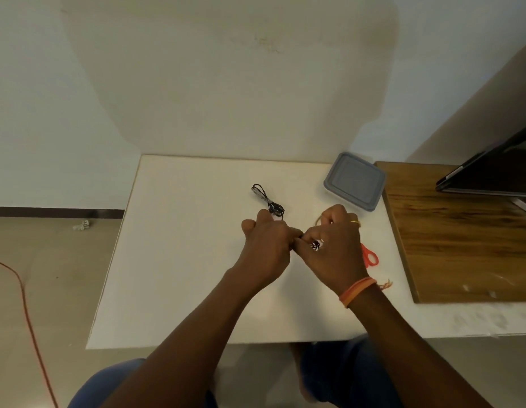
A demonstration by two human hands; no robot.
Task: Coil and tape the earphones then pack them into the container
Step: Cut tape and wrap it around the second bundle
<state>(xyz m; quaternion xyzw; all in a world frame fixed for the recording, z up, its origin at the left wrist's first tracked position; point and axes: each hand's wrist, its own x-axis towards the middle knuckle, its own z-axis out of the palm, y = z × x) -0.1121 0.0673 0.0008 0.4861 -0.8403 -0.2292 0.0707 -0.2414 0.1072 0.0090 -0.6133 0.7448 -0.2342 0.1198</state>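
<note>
A black coiled earphone bundle (pixel 267 200), bound at its middle, lies on the white table (pixel 179 260) beyond my hands. My left hand (pixel 266 245) and my right hand (pixel 334 245) meet above the table's middle, fingers curled. Between them they pinch a second small black earphone coil (pixel 314 245), mostly hidden by the fingers. A grey lidded container (pixel 354 181) sits at the table's far right corner. A thin ring, possibly a tape roll (pixel 317 220), peeks out behind my right hand.
Red-handled scissors (pixel 369 256) lie just right of my right hand. A wooden board (pixel 462 231) adjoins the table on the right, with a dark monitor (pixel 491 169) on it. An orange cable (pixel 26 304) runs across the floor at left.
</note>
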